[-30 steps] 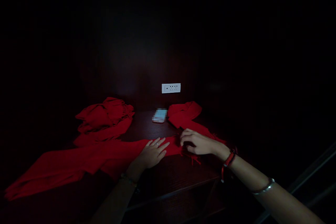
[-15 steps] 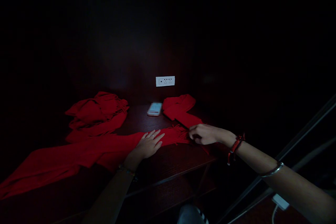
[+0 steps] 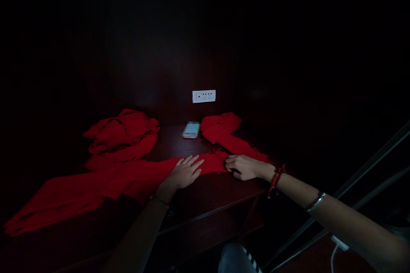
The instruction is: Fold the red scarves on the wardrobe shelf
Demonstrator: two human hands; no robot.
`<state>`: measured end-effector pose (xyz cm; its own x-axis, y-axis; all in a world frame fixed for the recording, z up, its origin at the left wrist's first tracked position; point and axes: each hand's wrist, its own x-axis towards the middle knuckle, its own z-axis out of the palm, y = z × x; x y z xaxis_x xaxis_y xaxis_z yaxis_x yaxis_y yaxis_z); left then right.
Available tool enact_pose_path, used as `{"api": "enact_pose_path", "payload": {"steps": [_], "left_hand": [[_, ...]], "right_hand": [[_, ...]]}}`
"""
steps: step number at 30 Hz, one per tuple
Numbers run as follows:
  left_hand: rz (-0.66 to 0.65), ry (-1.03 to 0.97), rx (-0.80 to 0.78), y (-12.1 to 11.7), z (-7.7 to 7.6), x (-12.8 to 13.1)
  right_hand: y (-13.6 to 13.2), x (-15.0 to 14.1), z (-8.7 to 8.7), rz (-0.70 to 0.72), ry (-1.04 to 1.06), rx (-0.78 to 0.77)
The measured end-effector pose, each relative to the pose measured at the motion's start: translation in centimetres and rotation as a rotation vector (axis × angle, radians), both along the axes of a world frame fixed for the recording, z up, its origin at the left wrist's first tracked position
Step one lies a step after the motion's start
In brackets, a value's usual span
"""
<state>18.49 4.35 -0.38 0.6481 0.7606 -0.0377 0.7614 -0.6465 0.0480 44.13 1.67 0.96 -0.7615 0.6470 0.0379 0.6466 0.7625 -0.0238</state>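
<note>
A long red scarf [image 3: 128, 175] with a fringed end lies across the dark wooden desktop [image 3: 211, 190]. My left hand [image 3: 184, 172] rests flat on it near the fringe, fingers spread. At the fringe tips, my right hand [image 3: 241, 166] has its fingers curled together in a pinch on the strands; the fingertips are partly hidden. Behind that hand, a second red scarf [image 3: 224, 130] lies bent, its fringe pointing right. A heap of red scarves [image 3: 123, 134] sits at the back left, touching or close to the long scarf.
A blurred, pale phone-like rectangle [image 3: 191, 130] lies towards the back of the desktop. A white socket panel [image 3: 204, 96] is on the dark back wall. Below the front edge is a lower shelf [image 3: 198, 239]. A white plug or adapter with a cable [image 3: 340, 243] is at lower right.
My right hand has moved a little left, onto the long scarf's fringe, and more of the second scarf's fringe shows behind it. My left hand stays flat. The view has shifted slightly.
</note>
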Motion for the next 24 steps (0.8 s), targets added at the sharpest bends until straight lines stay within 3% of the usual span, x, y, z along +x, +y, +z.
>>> {"api": "enact_pose_path", "payload": {"steps": [4, 8, 10, 13, 17, 21, 24], "left_hand": [[0.003, -0.007, -0.001, 0.2, -0.1, 0.0], [0.008, -0.023, 0.014, 0.5, -0.5, 0.0], [0.009, -0.027, 0.025, 0.6, -0.7, 0.0], [0.002, -0.026, 0.038, 0.5, -0.7, 0.0], [-0.012, -0.018, 0.032, 0.2, -0.3, -0.1], [-0.009, -0.03, 0.011, 0.2, -0.1, -0.1], [-0.001, -0.038, 0.006, 0.4, -0.2, 0.0]], "right_hand": [[-0.4, 2.4, 2.8, -0.116, -0.064, -0.105], [0.5, 0.9, 4.8, -0.055, 0.176, 0.025], [1.6, -1.0, 4.2, -0.022, 0.245, 0.095], [3.6, -3.3, 1.9, 0.031, 0.13, 0.068], [5.0, -2.8, 0.2, -0.059, -0.03, 0.071], [4.8, 0.3, 1.9, -0.21, -0.186, 0.017], [4.5, 1.1, 3.7, -0.205, -0.1, 0.019]]}}
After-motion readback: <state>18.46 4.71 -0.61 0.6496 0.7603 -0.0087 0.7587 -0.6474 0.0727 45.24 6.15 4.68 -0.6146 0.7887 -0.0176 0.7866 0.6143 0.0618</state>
